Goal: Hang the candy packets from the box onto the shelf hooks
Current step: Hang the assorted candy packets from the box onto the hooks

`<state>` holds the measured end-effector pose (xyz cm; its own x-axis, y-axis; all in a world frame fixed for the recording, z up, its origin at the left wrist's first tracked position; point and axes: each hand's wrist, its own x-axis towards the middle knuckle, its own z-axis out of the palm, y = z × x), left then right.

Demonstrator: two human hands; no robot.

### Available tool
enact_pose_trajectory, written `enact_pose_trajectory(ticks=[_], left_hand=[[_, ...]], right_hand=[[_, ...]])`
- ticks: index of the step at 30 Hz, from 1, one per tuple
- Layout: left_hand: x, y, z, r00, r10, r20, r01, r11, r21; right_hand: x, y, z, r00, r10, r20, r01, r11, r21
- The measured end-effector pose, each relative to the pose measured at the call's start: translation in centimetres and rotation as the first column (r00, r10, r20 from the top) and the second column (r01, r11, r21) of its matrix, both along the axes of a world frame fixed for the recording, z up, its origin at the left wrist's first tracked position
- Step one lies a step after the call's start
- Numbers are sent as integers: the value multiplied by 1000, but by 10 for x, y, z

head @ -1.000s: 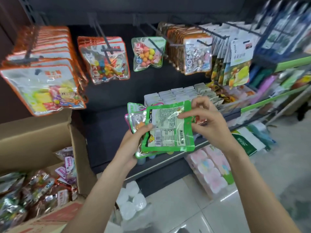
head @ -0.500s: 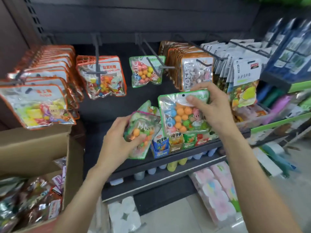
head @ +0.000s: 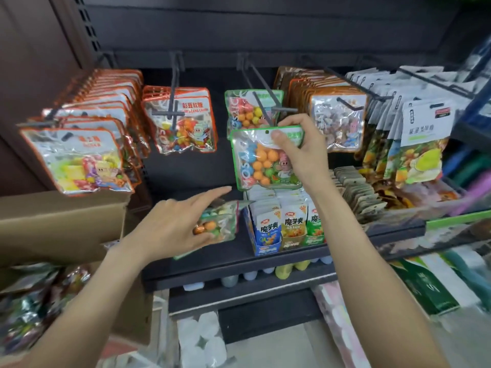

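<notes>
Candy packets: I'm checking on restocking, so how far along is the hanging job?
Done: one green-edged packet already hangs on the middle hook. In hand: the right hand pinches the top of another green packet just below that hook's tip, not yet threaded on, and the left hand holds more packets. Left: the cardboard box still holds many packets.

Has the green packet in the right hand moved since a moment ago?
Yes. The green packet in the right hand has risen toward the hook, its top now overlapping the hanging green packet.
</notes>
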<state>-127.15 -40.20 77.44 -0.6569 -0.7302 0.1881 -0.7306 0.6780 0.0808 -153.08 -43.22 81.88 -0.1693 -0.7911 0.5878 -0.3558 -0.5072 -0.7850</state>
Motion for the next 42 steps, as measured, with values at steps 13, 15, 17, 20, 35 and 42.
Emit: enact_pose_trajectory(ticks=[13, 15, 17, 20, 35, 42], left_hand=[[-42, -36, 16, 874, -2, -486, 186, 925, 332], [-46, -42, 19, 862, 6, -507, 189, 924, 332], [-46, -44, 20, 848, 26, -529, 185, 922, 341], [-45, -42, 24, 845, 56, -531, 146, 932, 331], [-54, -33, 31, 905, 135, -403, -21, 961, 275], [-53, -32, 28, 859, 183, -479, 22, 920, 391]], right_hand=[[-5, -5, 4, 999, 20, 28, -19, 999, -34], [-6, -8, 6, 999, 30, 37, -29, 999, -14], [-6, -10, 7, 998, 36, 48, -37, 999, 9], [-5, -14, 9, 995, 59, 78, -62, 997, 49], [-3, -11, 7, 997, -2, 71, 1, 1000, 13], [6, -3, 10, 995, -99, 1, 99, 995, -13]])
